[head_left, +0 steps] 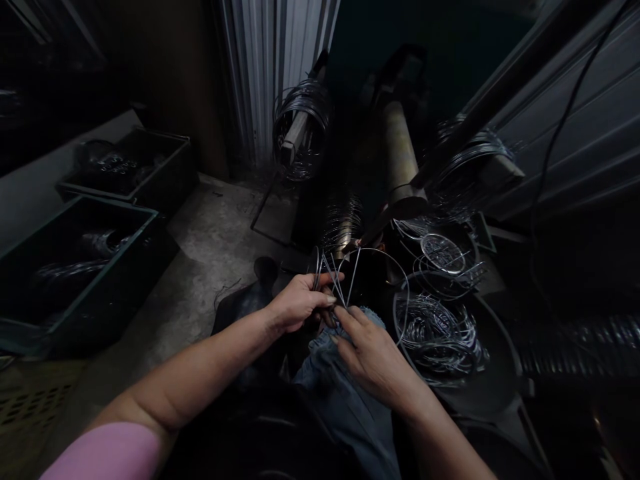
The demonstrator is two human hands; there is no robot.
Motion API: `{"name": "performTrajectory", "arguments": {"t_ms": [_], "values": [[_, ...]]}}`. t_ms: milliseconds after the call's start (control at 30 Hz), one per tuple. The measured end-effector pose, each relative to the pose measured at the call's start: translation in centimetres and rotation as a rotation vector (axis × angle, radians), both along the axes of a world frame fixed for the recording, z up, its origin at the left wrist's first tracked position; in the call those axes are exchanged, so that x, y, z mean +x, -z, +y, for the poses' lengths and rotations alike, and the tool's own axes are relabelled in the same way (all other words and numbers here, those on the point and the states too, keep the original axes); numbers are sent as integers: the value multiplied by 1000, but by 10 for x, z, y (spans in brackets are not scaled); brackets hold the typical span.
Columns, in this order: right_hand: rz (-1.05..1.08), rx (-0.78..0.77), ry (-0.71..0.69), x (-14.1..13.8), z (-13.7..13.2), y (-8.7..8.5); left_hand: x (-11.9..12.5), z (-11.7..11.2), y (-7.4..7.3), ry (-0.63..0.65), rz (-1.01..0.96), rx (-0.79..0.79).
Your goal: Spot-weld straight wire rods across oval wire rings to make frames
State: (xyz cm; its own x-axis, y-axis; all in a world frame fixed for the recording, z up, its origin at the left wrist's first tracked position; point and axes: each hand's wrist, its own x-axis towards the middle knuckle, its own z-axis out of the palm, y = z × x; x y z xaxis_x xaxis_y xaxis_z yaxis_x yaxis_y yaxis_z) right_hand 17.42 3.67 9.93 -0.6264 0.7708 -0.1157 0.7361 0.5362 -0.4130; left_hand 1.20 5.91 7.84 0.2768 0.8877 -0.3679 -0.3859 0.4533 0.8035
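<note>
Silver-grey wire rings (345, 280); dark green crates (75, 267); pink sleeve (107, 453); blue denim (350, 400); grey floor (210, 247).

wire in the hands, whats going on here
A seated person works thin wire loops over their lap. The left hand grips a bunch of them, while the right hand brings its fingertips to the same bunch; whether it pinches is unclear. A round basin of tangled wire sits by the right hand, dark crates stand on the floor to the left, and more wire coils hang on spindles ahead.
</note>
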Motion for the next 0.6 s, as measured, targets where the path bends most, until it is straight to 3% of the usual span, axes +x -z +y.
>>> {"name": "performTrajectory", "arguments": {"t_ms": [400, 600], "values": [[-20, 12, 13, -4, 3, -4, 0, 5, 2, -8, -23, -18], [27, 201, 2, -2, -7, 4, -2, 4, 7, -3, -29, 47]]}}
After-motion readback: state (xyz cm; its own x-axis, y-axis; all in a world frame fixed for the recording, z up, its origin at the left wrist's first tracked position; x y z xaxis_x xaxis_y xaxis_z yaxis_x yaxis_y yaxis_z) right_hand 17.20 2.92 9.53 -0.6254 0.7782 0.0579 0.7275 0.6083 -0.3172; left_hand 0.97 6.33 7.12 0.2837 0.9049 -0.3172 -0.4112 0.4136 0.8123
